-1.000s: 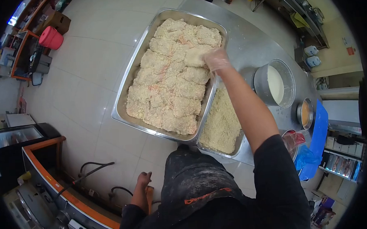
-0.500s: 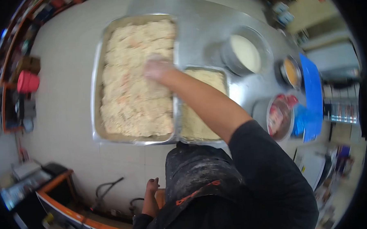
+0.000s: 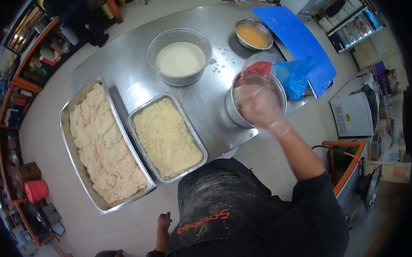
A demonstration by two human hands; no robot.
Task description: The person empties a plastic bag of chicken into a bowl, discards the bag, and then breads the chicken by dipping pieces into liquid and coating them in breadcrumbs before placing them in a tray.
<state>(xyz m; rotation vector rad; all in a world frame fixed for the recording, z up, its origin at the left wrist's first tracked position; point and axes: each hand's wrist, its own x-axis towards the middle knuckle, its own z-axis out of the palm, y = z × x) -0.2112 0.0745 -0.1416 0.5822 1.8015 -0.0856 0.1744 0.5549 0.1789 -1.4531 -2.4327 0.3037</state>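
My right hand [image 3: 260, 103], in a clear plastic glove, is over and partly inside a round metal pot [image 3: 234, 110]. It is blurred, and its fingers are hidden. Reddish contents and a red-and-clear plastic bag [image 3: 257, 69] show at the pot's far rim. My left hand [image 3: 164, 221] hangs low beside my apron, away from the table, its fingers curled with nothing visible in them. A large metal tray [image 3: 68, 134] at left holds crumb-coated pieces laid close together. Beside it, a smaller tray [image 3: 206, 155] contains loose yellowish crumbs.
A pot of white liquid [image 3: 180, 60] and a bowl of orange liquid [image 3: 252, 36] stand farther back on the steel table [image 3: 120, 49]. At right lie a blue plastic bag [image 3: 292, 79] and a blue board [image 3: 303, 41]. A person [image 3: 77, 17] stands at the far left.
My right hand has left the large tray of coated pieces and moved right to the reddish pot. The view has turned rightward. My left hand still hangs low.
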